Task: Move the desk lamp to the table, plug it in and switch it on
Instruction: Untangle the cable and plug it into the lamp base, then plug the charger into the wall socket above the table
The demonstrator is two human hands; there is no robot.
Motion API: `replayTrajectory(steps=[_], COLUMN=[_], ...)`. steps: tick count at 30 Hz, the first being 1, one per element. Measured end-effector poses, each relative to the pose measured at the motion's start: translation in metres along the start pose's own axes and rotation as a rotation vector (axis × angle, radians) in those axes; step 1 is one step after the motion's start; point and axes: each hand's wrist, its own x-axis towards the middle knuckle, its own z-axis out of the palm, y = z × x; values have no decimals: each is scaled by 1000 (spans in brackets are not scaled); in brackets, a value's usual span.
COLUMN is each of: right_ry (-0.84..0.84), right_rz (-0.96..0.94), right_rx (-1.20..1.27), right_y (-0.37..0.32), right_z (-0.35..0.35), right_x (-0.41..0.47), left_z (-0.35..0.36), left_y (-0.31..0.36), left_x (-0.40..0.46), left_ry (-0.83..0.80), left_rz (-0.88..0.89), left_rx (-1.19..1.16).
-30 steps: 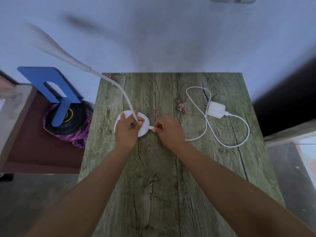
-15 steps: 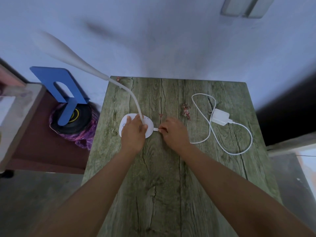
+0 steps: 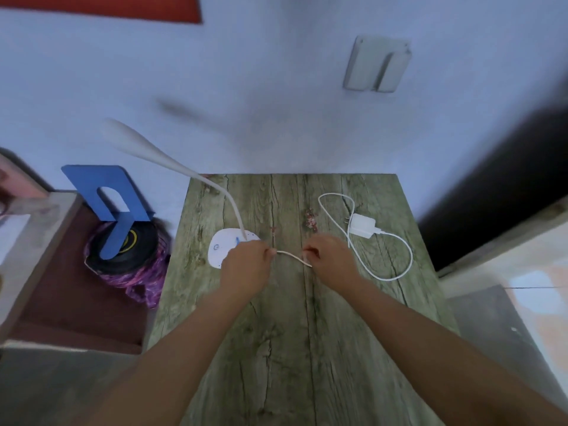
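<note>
Desk lamp [image 3: 229, 245] stands unplugged; both hands pinch its cable [image 3: 293, 257] — left hand [image 3: 247, 265], right hand [image 3: 330, 259] — feed slack toward the adapter [image 3: 362, 226] without dragging the base.

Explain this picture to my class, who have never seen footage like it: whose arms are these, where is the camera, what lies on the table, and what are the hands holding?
There is no machine here. The arms belong to a person who wears a wide-angle camera on the head, so the one picture looks forward and down over their own hands. The wooden table stands against a pale wall. On it is a white desk lamp with a round base and a long bendy neck reaching up to the left. The left hand is at the edge of the base, and its grip seems to close on the near end of a thin white cable. The right hand pinches the same cable a little further along. The cable loops across the table to a white plug adapter, which lies loose, not yet in the wall socket above.
</note>
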Motion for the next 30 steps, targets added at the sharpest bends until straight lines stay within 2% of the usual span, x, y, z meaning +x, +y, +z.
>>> replayTrajectory(steps=[5,11,17,23,25,30], right_ry=[68,132,-8,-144,-157,21], right_rz=[106,282,264,235,249,480], right_rx=[-54,-116,-308,-333,-236,382], right_y=[33,98,140,150,152,146], right_z=[-31,-57,-48,-39,-51,-107], right_x=[-6,6,36,63,65,65], left_z=[10,39,63,74,73,63], left_y=[50,89,102,105,107,119], left_x=[17,49,78,92,96,108], left_ry=[-49,-107,-129,-118,-119,-91], left_rz=[66,120,69,24,9,24], left_rx=[-136,-112,-89,-137,-171,-261])
